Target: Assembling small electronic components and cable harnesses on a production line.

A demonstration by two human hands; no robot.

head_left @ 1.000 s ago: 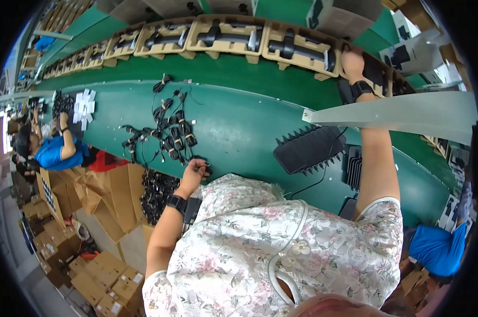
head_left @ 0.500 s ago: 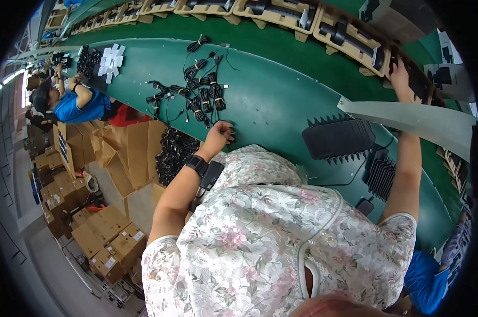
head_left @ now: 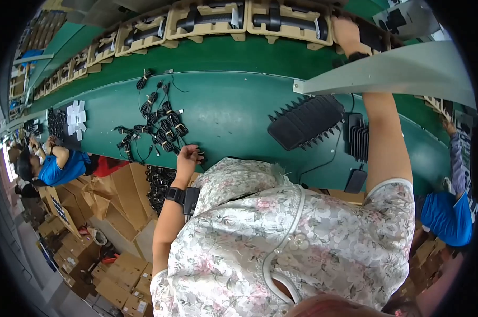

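My left hand [head_left: 189, 157] is by the table's near edge, next to bundled black cables [head_left: 165, 127] with tan ties. Its fingers are curled together; a dark bit shows at the fingertips, too small to name. My right arm stretches far over the table, beneath a grey metal bracket [head_left: 387, 71]. At the line of trays, my right hand [head_left: 347, 35] reaches in just beyond the right end of a tan moulded tray [head_left: 327, 39] that holds a black tube-shaped device [head_left: 292, 24]. The right fingertips are hidden, so their grip does not show.
A black finned block [head_left: 306, 122] with spiky edges lies on the green table [head_left: 228, 111], beside a smaller ribbed black unit [head_left: 358, 138] and its cord. White cards [head_left: 76, 119] are at the left. Co-workers in blue sit on both sides; cardboard boxes [head_left: 120, 277] stand lower left.
The view has swung, so the table and trays sit further left. Both hands stay near the same places: left by the cables, right at the tray's end.
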